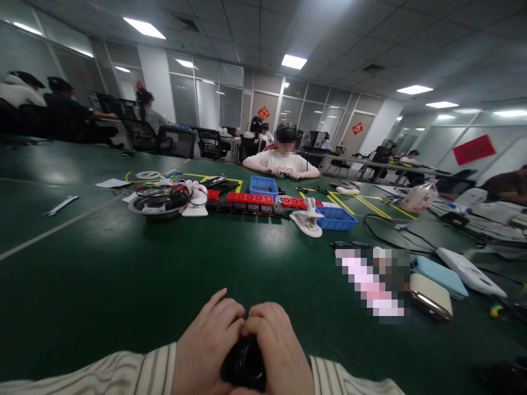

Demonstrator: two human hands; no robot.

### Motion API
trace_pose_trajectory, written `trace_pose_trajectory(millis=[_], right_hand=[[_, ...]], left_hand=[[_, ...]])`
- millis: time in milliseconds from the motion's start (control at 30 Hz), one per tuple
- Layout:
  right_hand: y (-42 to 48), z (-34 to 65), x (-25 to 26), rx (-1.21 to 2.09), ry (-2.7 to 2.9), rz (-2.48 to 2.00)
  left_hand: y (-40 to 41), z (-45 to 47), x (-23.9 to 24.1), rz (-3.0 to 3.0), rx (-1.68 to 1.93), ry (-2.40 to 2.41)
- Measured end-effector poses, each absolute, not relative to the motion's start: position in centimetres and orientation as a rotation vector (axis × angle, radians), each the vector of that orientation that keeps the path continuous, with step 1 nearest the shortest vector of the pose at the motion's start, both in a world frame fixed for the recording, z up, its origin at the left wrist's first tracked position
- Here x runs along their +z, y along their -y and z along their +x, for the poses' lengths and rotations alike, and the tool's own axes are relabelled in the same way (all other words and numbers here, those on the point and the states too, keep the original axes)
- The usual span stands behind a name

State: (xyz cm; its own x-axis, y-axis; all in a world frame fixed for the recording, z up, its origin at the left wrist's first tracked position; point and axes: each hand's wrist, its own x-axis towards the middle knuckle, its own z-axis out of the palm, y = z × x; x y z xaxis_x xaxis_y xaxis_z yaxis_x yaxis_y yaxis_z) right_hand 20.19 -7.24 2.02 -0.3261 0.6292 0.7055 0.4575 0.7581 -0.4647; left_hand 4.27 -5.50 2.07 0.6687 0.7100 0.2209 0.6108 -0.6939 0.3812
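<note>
At the near edge of the green table, my left hand (209, 340) and my right hand (278, 343) come together around a glossy black rounded object (247, 365). The fingers of both hands curl over its top and sides, so much of it is hidden and its exact kind cannot be made out. My left little finger sticks out a bit from the rest. Striped cuffs cover both wrists.
Across the middle of the table (164, 280) run red trays (250, 198), a blue bin (335, 218), a white clip stand (308, 219) and a metal bowl (158, 204) of cables. A cream case (431, 296) and light-blue box (439, 276) lie right. A person sits opposite.
</note>
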Motion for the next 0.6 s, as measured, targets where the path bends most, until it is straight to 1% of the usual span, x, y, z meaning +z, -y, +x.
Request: trace_pose_trajectory(millis=[167, 333, 467, 600], right_hand=[[7.2, 20.3, 1.8, 0.224, 2.041, -0.857], [6.5, 20.8, 1.9, 0.216, 2.182, -0.621], [6.3, 20.8, 2.4, 0.2, 2.248, -0.434], [6.9, 20.6, 2.9, 0.156, 2.212, -0.473]], left_hand=[[4.9, 3.9, 2.3, 2.535, 0.45, -0.963], [4.7, 4.1, 1.9, 2.553, 0.477, -0.931], [5.2, 4.2, 2.6, 2.547, 0.444, -0.938], [5.6, 4.0, 2.8, 2.557, 0.491, -0.944]])
